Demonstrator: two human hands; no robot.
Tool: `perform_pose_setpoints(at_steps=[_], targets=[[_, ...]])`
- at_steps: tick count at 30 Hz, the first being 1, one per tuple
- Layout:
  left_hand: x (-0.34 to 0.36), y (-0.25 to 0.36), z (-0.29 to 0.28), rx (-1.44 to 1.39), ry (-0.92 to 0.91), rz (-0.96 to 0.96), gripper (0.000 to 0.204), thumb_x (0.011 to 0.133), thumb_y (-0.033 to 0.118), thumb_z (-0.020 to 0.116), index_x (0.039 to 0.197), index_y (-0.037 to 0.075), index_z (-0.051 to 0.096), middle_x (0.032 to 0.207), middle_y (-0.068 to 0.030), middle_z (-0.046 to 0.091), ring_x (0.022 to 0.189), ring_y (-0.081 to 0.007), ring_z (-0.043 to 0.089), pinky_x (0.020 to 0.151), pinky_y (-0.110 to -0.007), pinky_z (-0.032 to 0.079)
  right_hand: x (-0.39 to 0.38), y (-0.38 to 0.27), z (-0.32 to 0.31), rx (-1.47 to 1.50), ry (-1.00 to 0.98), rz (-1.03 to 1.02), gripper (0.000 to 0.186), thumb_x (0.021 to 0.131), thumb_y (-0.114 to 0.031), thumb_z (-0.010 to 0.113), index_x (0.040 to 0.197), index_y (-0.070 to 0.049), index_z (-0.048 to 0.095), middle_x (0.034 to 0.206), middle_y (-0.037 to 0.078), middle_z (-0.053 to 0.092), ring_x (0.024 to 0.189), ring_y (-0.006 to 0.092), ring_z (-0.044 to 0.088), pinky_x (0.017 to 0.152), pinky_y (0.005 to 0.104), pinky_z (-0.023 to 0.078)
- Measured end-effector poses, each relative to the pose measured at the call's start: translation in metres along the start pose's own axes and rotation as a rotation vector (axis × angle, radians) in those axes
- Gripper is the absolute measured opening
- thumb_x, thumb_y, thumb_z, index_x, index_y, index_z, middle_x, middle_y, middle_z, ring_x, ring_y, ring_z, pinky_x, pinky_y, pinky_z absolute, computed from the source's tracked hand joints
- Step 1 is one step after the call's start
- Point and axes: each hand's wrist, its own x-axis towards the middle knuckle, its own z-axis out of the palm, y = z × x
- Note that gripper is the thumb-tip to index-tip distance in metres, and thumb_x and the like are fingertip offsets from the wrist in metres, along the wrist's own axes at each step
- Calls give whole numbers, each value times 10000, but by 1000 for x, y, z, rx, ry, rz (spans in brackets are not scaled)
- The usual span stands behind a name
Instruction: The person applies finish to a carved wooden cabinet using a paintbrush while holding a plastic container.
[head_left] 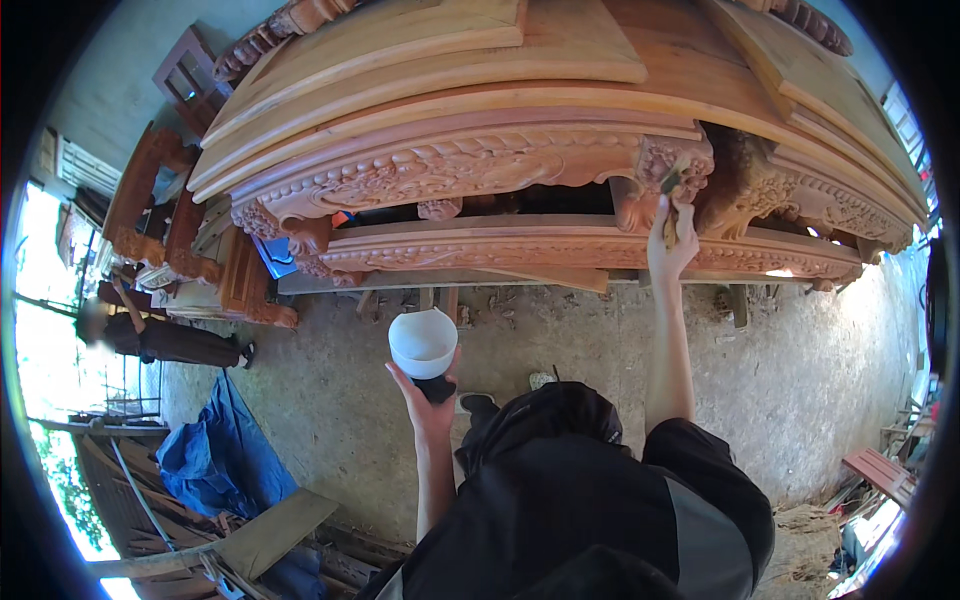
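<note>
My right hand [672,240] is closed on a brush [670,190], its tip at the carved flower corner [685,155] of a reddish wooden piece. In my left hand [425,395] is a white bowl [422,342] with something dark beneath it, held upright out in front of my body. A long carved rail [420,170] with scrolls and beaded edging runs leftward from that corner, under stacked wooden boards [420,60]. A second carved rail [520,250] lies below it. To the right of my brush is another, yellower carved piece [760,195].
More carved furniture parts [150,200] stand at the left, where another person [170,340] in dark clothes stands. A crumpled blue tarp [220,450] and planks [280,530] are at the lower left. Boards and clutter [878,470] lie at the right on the concrete floor [780,400].
</note>
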Motion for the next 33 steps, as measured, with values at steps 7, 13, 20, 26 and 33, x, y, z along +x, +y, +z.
perform_pose_setpoints(at_steps=[7,13,20,26,33], targets=[[12,-6,21,67,-43,-55,765,927,711,509,1491,206,397,1456,-138,501,1300,-427,526,638,-294,510,14,-8,-20,131,101,82,157,972,-205,679,955,-95,568,678,155,640,648,381,667,541,403,495],[9,-27,36,132,-101,-144,785,930,713,500,1482,164,404,1417,-152,541,1251,-428,570,627,-290,495,13,3,-7,250,-80,-96,166,964,-209,695,955,-83,588,707,144,646,651,326,676,568,352,500],[5,-28,26,151,-101,-116,800,943,718,470,1478,128,403,1415,-165,539,1242,-414,582,648,-288,494,6,-2,-7,244,-91,-99,141,954,-173,702,911,-81,604,636,129,577,561,295,613,521,347,452],[2,-22,17,105,-77,-128,799,946,710,474,1488,127,391,1437,-172,510,1229,-410,583,656,-291,502,0,2,1,235,82,32,121,961,-129,689,964,-55,593,769,152,635,626,299,628,570,321,475],[5,-24,14,108,-78,-98,776,951,702,477,1493,154,389,1449,-165,489,1262,-424,544,655,-292,503,-3,3,-6,151,-102,-50,115,988,-133,654,979,-67,559,730,155,631,621,326,619,573,343,484]])
